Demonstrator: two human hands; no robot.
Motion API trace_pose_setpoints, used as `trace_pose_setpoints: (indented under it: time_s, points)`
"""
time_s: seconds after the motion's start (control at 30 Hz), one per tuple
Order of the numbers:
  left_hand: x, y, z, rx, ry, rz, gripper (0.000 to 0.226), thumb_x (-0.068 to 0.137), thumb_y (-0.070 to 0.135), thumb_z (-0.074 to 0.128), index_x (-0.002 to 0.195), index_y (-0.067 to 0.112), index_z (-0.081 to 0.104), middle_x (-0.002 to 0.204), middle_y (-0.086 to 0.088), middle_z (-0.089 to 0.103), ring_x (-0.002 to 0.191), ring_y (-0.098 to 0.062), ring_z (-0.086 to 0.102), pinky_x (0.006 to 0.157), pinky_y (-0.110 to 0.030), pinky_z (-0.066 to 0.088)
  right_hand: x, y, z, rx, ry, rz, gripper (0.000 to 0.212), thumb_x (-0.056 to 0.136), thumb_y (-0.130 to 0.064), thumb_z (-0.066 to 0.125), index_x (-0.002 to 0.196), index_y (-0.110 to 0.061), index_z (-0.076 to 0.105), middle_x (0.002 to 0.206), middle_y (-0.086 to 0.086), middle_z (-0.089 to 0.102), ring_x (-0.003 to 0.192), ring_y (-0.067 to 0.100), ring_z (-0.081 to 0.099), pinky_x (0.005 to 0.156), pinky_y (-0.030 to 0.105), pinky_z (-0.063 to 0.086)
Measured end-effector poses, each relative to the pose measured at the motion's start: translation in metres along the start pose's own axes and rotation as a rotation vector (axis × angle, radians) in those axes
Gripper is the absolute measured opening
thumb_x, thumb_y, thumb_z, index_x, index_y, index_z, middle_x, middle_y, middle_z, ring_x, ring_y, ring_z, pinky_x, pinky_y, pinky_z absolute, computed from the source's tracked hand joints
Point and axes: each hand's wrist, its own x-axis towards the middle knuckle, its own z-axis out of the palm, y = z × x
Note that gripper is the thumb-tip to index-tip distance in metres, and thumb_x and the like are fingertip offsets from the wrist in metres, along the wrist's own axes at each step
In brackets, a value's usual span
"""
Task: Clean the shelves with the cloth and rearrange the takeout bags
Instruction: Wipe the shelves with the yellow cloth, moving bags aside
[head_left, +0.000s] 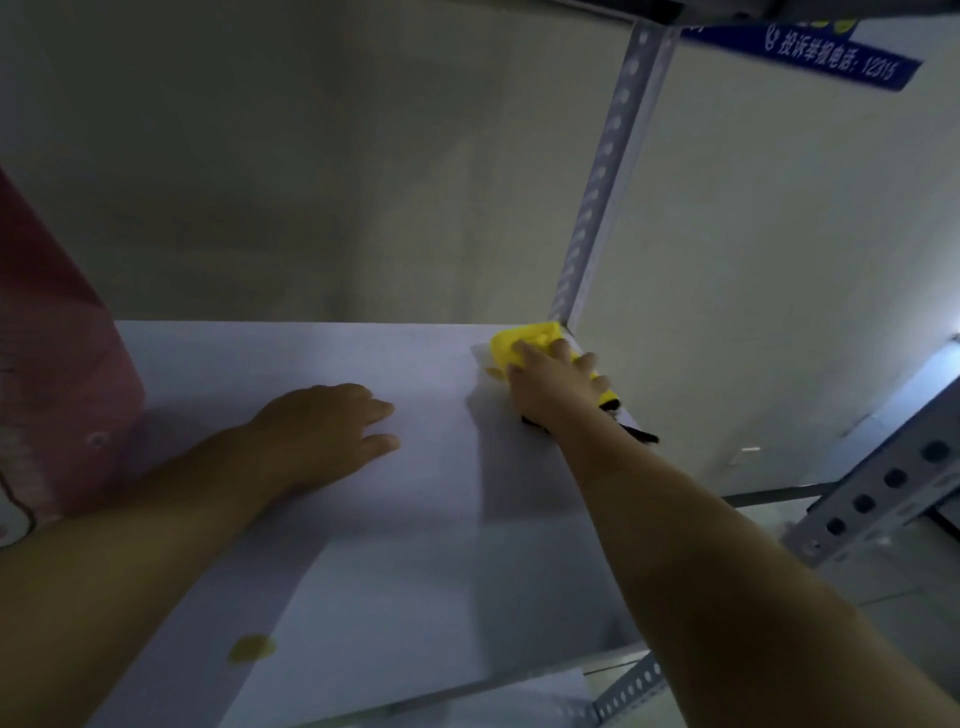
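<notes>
A white shelf board fills the middle of the view. My right hand presses a yellow cloth with black parts into the far right corner of the shelf, by the perforated metal post. My left hand rests flat on the shelf, fingers straight and pointing right, holding nothing. A pink takeout bag stands at the left end of the shelf, partly cut off by the frame.
A yellowish spot marks the shelf near its front edge. Another perforated post rises at the right. A blue sign with white characters hangs on the wall at top right. The wall lies directly behind the shelf.
</notes>
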Motion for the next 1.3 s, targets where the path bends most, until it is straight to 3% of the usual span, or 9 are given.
trace_pose_setpoints:
  time_s: [0.17,0.23,0.37,0.43,0.53,0.7,1.03,1.17,1.3]
  points:
    - [0.001,-0.001,0.002,0.016,0.020,-0.001,0.059,0.089,0.063,0.034,0.141,0.036,0.034,0.152,0.006,0.029,0.136,-0.016,0.032,0.107,-0.033,0.028,-0.009,-0.018,0.017,-0.013,-0.012,-0.455,0.039,0.091,-0.055,0.031,0.130,-0.056,0.033,0.144,-0.005,0.030,0.117,0.033,0.031,0.087,0.047,0.024]
    - [0.001,-0.002,0.003,0.007,0.015,-0.011,0.059,0.088,0.063,0.034,0.141,0.037,0.033,0.153,0.006,0.027,0.137,-0.016,0.030,0.108,-0.034,0.027,0.000,0.000,0.012,0.024,-0.043,-0.417,0.039,0.090,-0.058,0.031,0.129,-0.058,0.032,0.144,-0.007,0.031,0.118,0.034,0.032,0.089,0.048,0.025]
    - [0.000,-0.003,0.004,-0.014,0.007,-0.016,0.060,0.089,0.063,0.034,0.142,0.036,0.031,0.154,0.005,0.024,0.138,-0.017,0.029,0.109,-0.035,0.025,0.022,0.033,-0.001,0.016,-0.008,0.000,0.038,0.091,-0.046,0.031,0.129,-0.052,0.034,0.142,0.002,0.032,0.119,0.036,0.032,0.094,0.049,0.025]
    - [0.000,-0.003,0.004,-0.016,0.019,-0.013,0.059,0.089,0.062,0.035,0.142,0.035,0.033,0.154,0.004,0.026,0.138,-0.018,0.030,0.108,-0.034,0.026,0.017,0.022,0.002,-0.034,0.019,0.073,0.041,0.090,-0.037,0.034,0.130,-0.047,0.034,0.145,0.004,0.028,0.124,0.037,0.027,0.097,0.051,0.023]
    - [0.000,-0.003,0.004,-0.012,0.026,-0.006,0.060,0.088,0.063,0.035,0.141,0.035,0.034,0.153,0.003,0.028,0.137,-0.019,0.031,0.107,-0.035,0.027,-0.004,-0.012,0.011,-0.053,0.030,-0.041,0.048,0.086,-0.030,0.038,0.132,-0.045,0.034,0.150,0.002,0.019,0.132,0.038,0.018,0.100,0.055,0.019]
    - [0.001,-0.004,0.004,-0.015,0.043,0.010,0.060,0.087,0.064,0.036,0.140,0.035,0.037,0.151,0.004,0.032,0.135,-0.018,0.034,0.106,-0.034,0.029,-0.044,-0.013,0.019,-0.012,0.076,-0.435,0.039,0.090,-0.050,0.038,0.130,-0.053,0.035,0.145,-0.010,0.030,0.114,0.032,0.033,0.083,0.043,0.025]
    - [-0.016,-0.007,-0.018,0.002,0.011,0.000,0.057,0.086,0.058,0.048,0.135,0.030,0.043,0.139,0.002,0.045,0.125,-0.020,0.043,0.098,-0.034,0.036,-0.080,0.018,0.000,-0.024,0.060,-0.064,0.045,0.093,-0.047,0.034,0.136,-0.035,0.028,0.144,-0.002,0.032,0.121,0.038,0.031,0.091,0.049,0.028]
    - [-0.054,-0.010,-0.026,-0.087,0.127,0.008,0.049,0.085,0.059,0.049,0.128,0.036,0.049,0.136,0.006,0.049,0.117,-0.017,0.050,0.098,-0.035,0.040,-0.123,0.005,-0.001,-0.002,0.055,-0.190,0.042,0.090,-0.047,0.040,0.130,-0.036,0.037,0.141,-0.003,0.035,0.115,0.035,0.033,0.086,0.045,0.029]
    - [-0.111,-0.013,-0.027,-0.167,0.216,0.012,0.042,0.083,0.059,0.051,0.117,0.036,0.057,0.123,0.012,0.057,0.104,-0.013,0.056,0.091,-0.030,0.045,-0.175,0.007,-0.001,0.089,0.010,-0.350,0.045,0.085,-0.059,0.044,0.129,-0.053,0.041,0.141,-0.011,0.036,0.115,0.026,0.035,0.092,0.042,0.031]
